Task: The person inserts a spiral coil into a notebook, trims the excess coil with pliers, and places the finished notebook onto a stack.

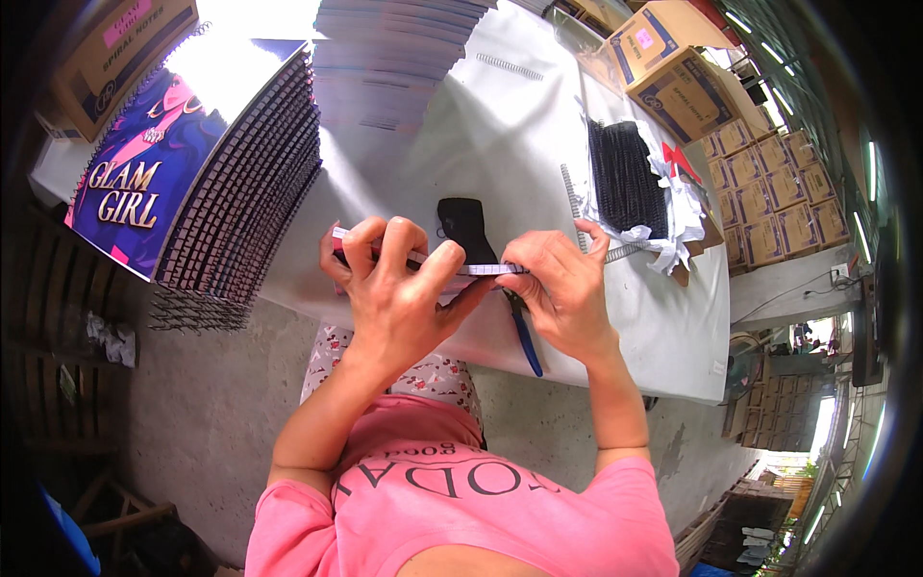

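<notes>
My left hand [389, 274] is closed round one end of a thin notebook [490, 270], held edge-on above the near side of the table, so its cover is mostly hidden. At the other end of that edge, my right hand [567, 293] pinches with thumb and fingertips; a coil end there is too small to make out. Below the right hand a tool with a blue handle [526, 338] slants toward the table's front edge. Whether the hand touches it is unclear. Just beyond the notebook lies a flat black item [465, 223] on the white tabletop [404, 183].
A tall stack of spiral notebooks [250, 163] with purple covers stands left. Page bundles [394, 48] rise at the back. Black spiral coils [630, 183] lie on white paper at right, near a loose coil [510, 66]. Cartons [673, 87] stand beyond.
</notes>
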`<move>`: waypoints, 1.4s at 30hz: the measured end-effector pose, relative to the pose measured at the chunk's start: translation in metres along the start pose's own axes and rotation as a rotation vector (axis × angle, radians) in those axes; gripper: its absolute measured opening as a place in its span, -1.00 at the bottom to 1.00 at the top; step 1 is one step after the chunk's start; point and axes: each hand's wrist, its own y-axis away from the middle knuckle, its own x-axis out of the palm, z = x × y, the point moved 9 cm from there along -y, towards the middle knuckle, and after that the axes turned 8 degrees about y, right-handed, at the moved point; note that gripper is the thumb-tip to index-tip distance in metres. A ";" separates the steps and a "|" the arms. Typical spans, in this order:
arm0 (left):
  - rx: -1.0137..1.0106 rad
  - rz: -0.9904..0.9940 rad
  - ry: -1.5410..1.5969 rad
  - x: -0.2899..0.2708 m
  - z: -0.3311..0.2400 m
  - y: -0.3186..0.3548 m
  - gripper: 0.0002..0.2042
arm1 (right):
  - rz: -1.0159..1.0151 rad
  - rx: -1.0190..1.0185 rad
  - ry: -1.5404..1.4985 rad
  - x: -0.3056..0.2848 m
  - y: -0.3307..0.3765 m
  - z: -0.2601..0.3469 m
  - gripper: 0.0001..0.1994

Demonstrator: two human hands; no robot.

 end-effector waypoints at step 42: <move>0.133 -0.031 0.116 -0.012 -0.003 -0.001 -0.45 | 0.459 0.436 -0.339 0.147 0.013 -0.079 -0.23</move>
